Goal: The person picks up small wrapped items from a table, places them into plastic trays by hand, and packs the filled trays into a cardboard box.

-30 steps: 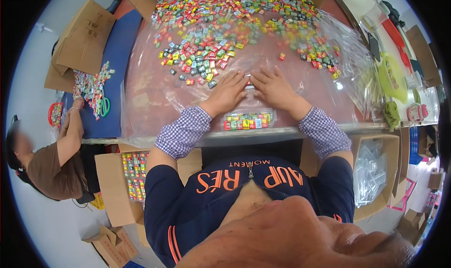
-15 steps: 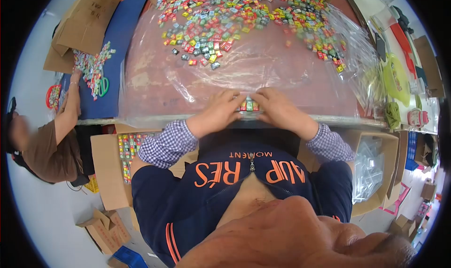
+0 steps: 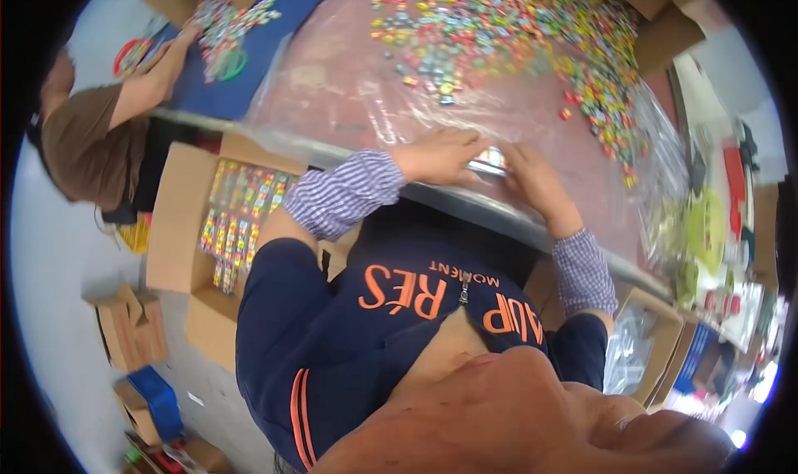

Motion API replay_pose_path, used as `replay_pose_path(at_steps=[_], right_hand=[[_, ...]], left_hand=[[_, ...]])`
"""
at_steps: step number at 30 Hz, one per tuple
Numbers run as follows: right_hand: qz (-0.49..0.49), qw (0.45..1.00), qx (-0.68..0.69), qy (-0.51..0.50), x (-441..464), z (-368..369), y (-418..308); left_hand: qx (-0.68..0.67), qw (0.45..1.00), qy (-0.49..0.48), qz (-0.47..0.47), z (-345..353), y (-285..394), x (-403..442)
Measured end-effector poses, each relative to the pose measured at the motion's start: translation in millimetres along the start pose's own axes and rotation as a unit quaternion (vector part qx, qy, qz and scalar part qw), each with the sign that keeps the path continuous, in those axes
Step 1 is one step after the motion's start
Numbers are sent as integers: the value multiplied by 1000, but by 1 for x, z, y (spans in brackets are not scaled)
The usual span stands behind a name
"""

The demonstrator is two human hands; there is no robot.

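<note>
Near the table's front edge, a small clear pack [image 3: 489,160] with coloured pieces in it lies between my two hands, partly covered by them. My left hand [image 3: 449,154] is at its left side, fingers bent against it. My right hand [image 3: 532,175] closes on its right side with the fingertips at its edge. Beyond them, a large heap of small colourful wrapped pieces [image 3: 499,25] spreads over the plastic-covered table [image 3: 324,83].
At the left below, an open carton [image 3: 174,216] holds rows of filled packs [image 3: 237,225]. Another carton [image 3: 661,349] with clear plastic trays stands at the lower right. A co-worker [image 3: 91,142] reaches over a blue surface [image 3: 187,92] with pieces and green-handled scissors [image 3: 233,64].
The view has turned and shifted, bringing the left carton further into sight. My hands drew back from the table's middle to its front edge and now hold the pack between them.
</note>
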State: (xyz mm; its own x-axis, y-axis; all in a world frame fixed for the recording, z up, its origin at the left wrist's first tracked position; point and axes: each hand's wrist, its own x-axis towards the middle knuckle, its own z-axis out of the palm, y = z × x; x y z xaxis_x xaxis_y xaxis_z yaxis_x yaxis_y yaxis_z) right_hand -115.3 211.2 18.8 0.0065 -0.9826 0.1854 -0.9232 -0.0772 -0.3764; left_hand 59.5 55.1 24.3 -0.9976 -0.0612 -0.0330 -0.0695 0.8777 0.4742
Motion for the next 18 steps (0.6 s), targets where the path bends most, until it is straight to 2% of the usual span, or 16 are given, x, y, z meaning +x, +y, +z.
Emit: replay_pose_path(at_steps=[1,3,5,8,9,11,13,15,16,18], right_hand=[[-6,1000,-12,22,0,6,4],[-8,999,-29,40,1,10,10],[15,998,-47,27,5,13,-6],[51,995,-86,-26,10,9,-31],[20,995,-86,-36,16,10,-39],[-84,995,-52,13,25,4,-60],[-140,989,-27,30,30,5,-65],[-88,995,41,36,36,20,-42],[-60,995,73,36,38,26,-39],[-46,993,112,4,41,36,-42]], left_hand=[[28,999,-29,-25,-11,8,2],[19,995,71,68,-7,4,8],[44,984,130,114,11,-10,15],[92,971,211,70,30,-26,2],[95,967,228,58,31,-29,-11],[98,962,251,39,24,-28,-35],[86,950,301,-9,6,-36,-90],[89,923,355,-117,2,-56,-153],[106,893,362,-247,-5,-51,-190],[119,830,424,-343,-9,-54,-273]])
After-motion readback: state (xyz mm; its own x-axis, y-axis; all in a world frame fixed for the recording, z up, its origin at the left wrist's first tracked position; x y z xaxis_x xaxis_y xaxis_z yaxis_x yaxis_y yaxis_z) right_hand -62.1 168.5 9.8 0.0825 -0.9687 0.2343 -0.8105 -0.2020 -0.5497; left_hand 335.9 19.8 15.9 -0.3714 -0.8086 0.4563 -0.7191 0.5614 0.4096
